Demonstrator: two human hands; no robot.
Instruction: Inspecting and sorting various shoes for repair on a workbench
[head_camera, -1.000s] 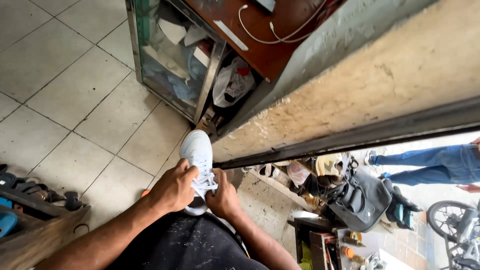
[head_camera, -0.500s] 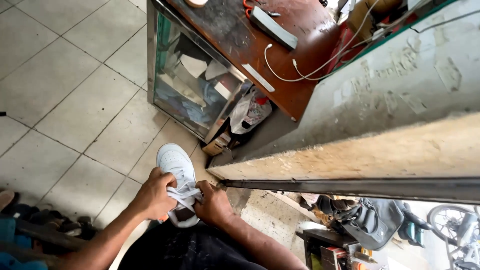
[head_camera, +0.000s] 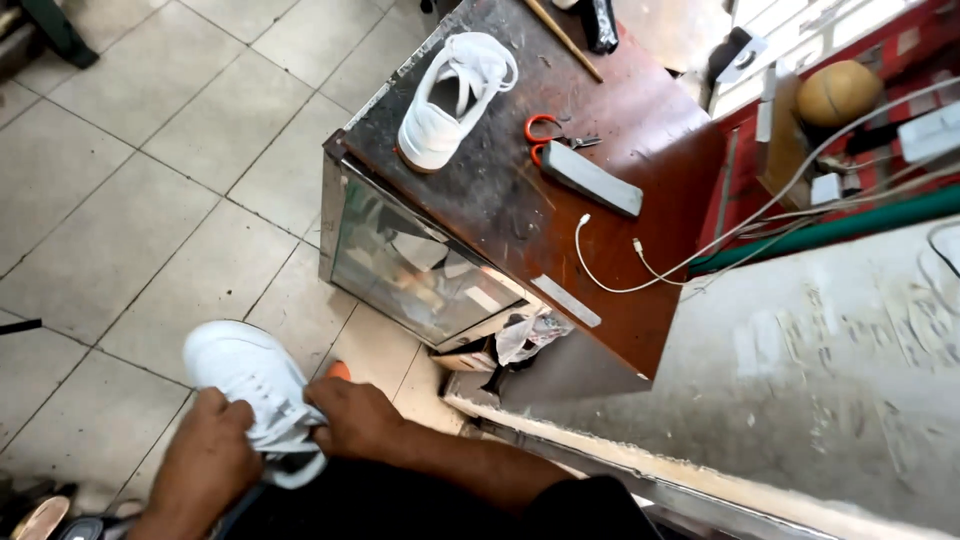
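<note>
I have the white sneaker (head_camera: 250, 385) down low in front of me, over the tiled floor (head_camera: 110, 200), toe pointing away, and both my hands are closed on its lace end: my left hand (head_camera: 205, 460) grips the near side of the upper with the fingers curled in tight, and my right hand (head_camera: 360, 420) pinches the far side, knuckles up. I cannot tell exactly which part of the lacing my fingers have, because they cover it. The matching second white sneaker (head_camera: 445, 105) sits on the worn top of the glass-fronted cabinet (head_camera: 520, 210), laces loose, near the orange-handled scissors (head_camera: 545, 135) and a grey block (head_camera: 590, 180). My worry is an uneven pull: if one hand tugs harder, the shoe could twist out of my grip, and it might drop onto the tiles
</note>
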